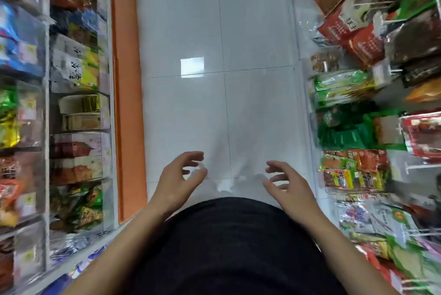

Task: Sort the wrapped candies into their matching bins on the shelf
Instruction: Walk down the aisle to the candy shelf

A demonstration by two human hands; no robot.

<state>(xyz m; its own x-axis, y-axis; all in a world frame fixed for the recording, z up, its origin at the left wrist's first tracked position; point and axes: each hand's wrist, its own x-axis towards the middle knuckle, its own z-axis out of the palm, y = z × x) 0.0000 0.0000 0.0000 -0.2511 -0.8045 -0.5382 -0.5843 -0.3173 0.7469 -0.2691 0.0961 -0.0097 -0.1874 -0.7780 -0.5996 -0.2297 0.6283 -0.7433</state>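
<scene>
Left hand and right hand are held over the glossy white tiled floor, fingers loosely curled and spread, neither visibly holding anything. Green- and brown-wrapped candies lie in the clear plastic shelf bins at 9 o'clock of the left hand, well apart from it. Red and green snack packets lie at 3 o'clock of the right hand, nearer.

Floor: glossy white tiles, thin dark joint lines. Shelf base strip: orange. Garment: black. Bins: clear, holding blue packets and gold-green packets. Right: red boxes, dark green sachets.
</scene>
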